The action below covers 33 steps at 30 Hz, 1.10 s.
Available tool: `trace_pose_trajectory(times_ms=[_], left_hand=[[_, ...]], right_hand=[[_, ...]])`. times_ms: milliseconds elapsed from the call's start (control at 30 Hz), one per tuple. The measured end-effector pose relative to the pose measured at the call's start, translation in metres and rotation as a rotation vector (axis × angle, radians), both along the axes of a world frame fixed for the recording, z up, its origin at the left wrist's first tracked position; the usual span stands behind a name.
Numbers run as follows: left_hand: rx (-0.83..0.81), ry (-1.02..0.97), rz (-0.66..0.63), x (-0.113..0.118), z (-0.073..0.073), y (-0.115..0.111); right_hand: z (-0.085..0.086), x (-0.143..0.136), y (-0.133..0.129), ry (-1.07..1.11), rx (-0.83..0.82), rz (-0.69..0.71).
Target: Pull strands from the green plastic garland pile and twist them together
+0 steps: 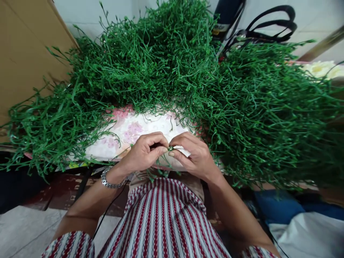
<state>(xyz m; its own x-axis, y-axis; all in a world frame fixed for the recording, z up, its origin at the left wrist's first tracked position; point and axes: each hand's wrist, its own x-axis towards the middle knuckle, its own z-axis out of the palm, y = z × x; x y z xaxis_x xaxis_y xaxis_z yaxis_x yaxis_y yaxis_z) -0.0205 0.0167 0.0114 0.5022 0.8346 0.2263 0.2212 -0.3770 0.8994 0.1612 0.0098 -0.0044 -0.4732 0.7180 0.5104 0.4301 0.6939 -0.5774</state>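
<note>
My left hand (146, 150) and my right hand (192, 153) meet over the front edge of a flower-patterned table cover (150, 125). Between the fingertips is a small green plastic stem (170, 148), pinched from both sides. Its lower strands (162, 163) hang below my fingers, in front of the striped clothing. Thumb and forefinger of each hand are closed on it; the exact joint at the fingertips is too small to make out. Heaped around the bare patch of cover are many thin green artificial stems with small tips (150, 64).
A large pile of green stems (263, 107) spreads to the right, and a smaller heap (53, 125) lies left beside a cardboard sheet (29, 53). At the back stand a dark bottle (227, 16) and black straps (276, 23). Pale yellow flowers (321, 68) lie far right.
</note>
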Motion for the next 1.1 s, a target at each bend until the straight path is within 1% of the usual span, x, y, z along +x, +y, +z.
trace_pose_trajectory(times_ms=[133,267,333,433,533,700,767,833,933,967,1000,1033,1100], left_hand=[[0.012,-0.009,0.043,0.001,-0.006,-0.003],[0.030,-0.029,0.085,0.006,-0.012,-0.007],[0.041,-0.031,0.125,0.009,-0.015,-0.010],[0.074,0.028,0.154,0.010,-0.016,-0.012],[0.173,0.173,0.122,0.008,-0.014,-0.014],[0.404,0.509,0.013,0.004,-0.010,-0.015],[0.473,0.565,-0.056,0.003,-0.011,-0.017],[0.501,0.555,-0.145,0.001,-0.012,-0.020],[0.464,0.491,-0.306,-0.004,-0.011,-0.023],[0.432,0.460,-0.338,-0.006,-0.011,-0.023],[0.382,0.421,-0.334,-0.008,-0.010,-0.022],[0.312,0.374,-0.290,-0.010,-0.009,-0.020],[0.124,0.252,-0.104,-0.012,-0.008,-0.012]], right_hand=[[-0.006,0.002,-0.001,0.083,-0.088,0.039],[-0.013,-0.001,-0.006,0.130,-0.091,0.102],[-0.016,-0.005,-0.010,0.142,-0.090,0.087],[-0.017,-0.008,-0.014,0.103,-0.084,-0.001],[-0.017,-0.008,-0.017,-0.008,-0.059,-0.030],[-0.013,-0.001,-0.018,-0.337,0.023,-0.055],[-0.010,0.003,-0.019,-0.427,0.041,0.007],[-0.007,0.007,-0.021,-0.485,0.026,0.109],[-0.006,0.018,-0.022,-0.546,-0.024,0.241],[-0.006,0.022,-0.021,-0.542,-0.035,0.260],[-0.007,0.026,-0.020,-0.516,-0.041,0.251],[-0.008,0.030,-0.018,-0.465,-0.045,0.212],[-0.009,0.034,-0.013,-0.315,-0.067,0.084]])
